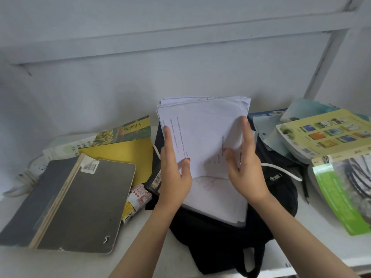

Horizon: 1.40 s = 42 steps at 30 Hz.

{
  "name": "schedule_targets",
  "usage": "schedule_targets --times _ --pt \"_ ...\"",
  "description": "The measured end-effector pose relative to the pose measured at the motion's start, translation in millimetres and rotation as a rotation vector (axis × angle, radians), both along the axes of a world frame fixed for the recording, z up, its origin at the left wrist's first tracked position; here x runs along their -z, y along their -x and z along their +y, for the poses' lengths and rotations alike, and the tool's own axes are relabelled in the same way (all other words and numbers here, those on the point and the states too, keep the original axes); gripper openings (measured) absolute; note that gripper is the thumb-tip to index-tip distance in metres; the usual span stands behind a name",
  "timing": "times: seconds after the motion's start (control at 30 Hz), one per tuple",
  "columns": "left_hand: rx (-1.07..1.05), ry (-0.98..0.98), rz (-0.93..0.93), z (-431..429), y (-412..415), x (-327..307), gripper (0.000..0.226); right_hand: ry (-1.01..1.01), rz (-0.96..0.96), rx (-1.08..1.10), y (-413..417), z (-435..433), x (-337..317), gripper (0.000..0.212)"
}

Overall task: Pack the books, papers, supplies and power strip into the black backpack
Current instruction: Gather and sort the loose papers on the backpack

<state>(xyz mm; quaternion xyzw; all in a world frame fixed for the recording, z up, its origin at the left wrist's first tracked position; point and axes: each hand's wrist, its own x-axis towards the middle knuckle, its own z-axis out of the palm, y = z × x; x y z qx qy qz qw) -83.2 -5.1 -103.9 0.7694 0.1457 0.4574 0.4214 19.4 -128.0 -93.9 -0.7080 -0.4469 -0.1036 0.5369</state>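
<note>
Desk (pixel 24 263) w/ backpack (pixel 210 243), books (pixel 80 197); white wall (pixel 100 87).

The left forearm (pixel 144 237) and right forearm (pixel 297 233), both bare, rise from the lower edge and lean toward each other. The left hand (pixel 175 173) stands on edge, fingers stretched up along the left side of the papers (pixel 200 127), with its thumb pressed on the front sheet. The right hand (pixel 246 171) mirrors it on the right side, forefinger straight up and thumb bent onto the front sheet.
</note>
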Motion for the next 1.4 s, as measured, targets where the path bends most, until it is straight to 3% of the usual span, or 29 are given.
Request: schedule_targets --times 0.13,0.33,0.47,0.67,0.87,1.07,1.23,1.4 --pt "0.004 -0.024 0.032 1.9 -1.1 -0.4 0.084 0.031 -0.015 0.01 -1.2 -1.7 -1.8 0.091" --pt "0.017 -0.044 0.055 4.9 3.5 5.3 0.073 0.052 0.014 -0.119 -3.6 -1.4 2.3 0.077" --pt "0.093 0.123 0.049 2.9 5.4 3.6 0.069 -0.015 0.065 -0.139 -1.6 -5.7 -2.4 0.057" --pt "0.257 0.458 0.114 -8.3 6.0 -9.4 0.06 -0.141 0.475 -0.187 -10.2 -26.9 -9.0 0.037" --pt "0.435 0.432 0.192 -20.0 0.9 -24.3 0.057 -0.214 0.87 -0.232 -18.5 -60.1 -6.9 0.046" --pt "0.533 0.425 0.32 -38.2 -7.1 -23.7 0.043 -0.356 1.092 -0.078 -21.0 -93.6 -1.3 0.049" --pt "0.589 0.328 0.462 -45.8 -3.5 -14.5 0.054 -0.497 1.202 0.088 -30.3 -113.8 3.9 0.046" --pt "0.652 -0.005 0.821 -37.0 10.6 -4.5 0.109 -0.582 1.23 0.103 -36.5 -126.3 3.7 0.042"
